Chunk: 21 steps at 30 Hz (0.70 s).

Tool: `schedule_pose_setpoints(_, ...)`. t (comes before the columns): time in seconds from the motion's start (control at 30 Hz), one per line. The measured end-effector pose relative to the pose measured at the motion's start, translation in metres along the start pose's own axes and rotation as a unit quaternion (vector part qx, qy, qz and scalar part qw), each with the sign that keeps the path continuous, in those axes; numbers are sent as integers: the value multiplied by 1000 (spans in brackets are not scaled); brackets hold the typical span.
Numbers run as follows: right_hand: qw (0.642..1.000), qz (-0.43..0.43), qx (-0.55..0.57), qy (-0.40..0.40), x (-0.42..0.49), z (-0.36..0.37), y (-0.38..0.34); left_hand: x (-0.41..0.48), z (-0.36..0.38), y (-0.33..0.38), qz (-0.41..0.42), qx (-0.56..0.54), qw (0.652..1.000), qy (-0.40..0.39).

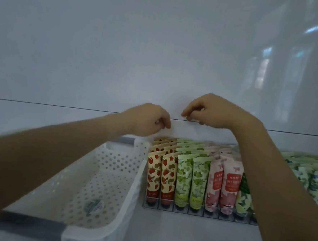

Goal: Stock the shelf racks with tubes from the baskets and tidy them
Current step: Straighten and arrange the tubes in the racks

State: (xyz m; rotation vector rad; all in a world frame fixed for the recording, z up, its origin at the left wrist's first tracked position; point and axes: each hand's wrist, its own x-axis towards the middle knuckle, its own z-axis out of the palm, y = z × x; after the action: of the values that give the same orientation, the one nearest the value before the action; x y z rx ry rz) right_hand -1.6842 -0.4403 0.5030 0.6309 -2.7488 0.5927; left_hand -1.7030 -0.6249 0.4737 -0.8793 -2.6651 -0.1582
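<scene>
Perforated white basket (133, 187) sits just left of the wire rack (183, 211), where patterned tubes (184, 179) stand in rows. Left hand (150, 120) and right hand (212, 113) hover over the back rows, fingers curled, nothing visibly held.

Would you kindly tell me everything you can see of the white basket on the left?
The white basket looks plastic, its walls and floor pierced with round holes, with a grey grip at each end. It stands on the shelf beside the wire rack. What shows of its inside holds only a round green sticker.
</scene>
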Motion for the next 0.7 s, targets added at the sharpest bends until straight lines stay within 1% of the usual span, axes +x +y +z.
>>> schedule_pose_setpoints(0.1, 1000, 5, -8, -16, 1, -28, 0, 11, -17, 11, -16, 31, 999, -38)
schedule_pose_setpoints(0.2, 999, -8, -31, -29, -7, -42, 11, 18, -19, 21, -29, 28, 998, -42)
schedule_pose_setpoints(0.33, 996, -6, -66, -58, -18, -28, 37, 28, -4, 39, -26, -2, 999, -41)
schedule_pose_setpoints(0.43, 994, -14, -93, -59, -19, -16, 50, 35, 9, 51, -23, -11, 999, -41)
schedule_pose_setpoints(0.6, 994, -26, -83, -69, -23, -2, 64, 41, 20, 65, -17, -6, 998, -59)
schedule_pose_setpoints(0.7, 993, -45, -87, -61, -24, 6, 69, 41, 25, 67, -25, 7, 998, -58)
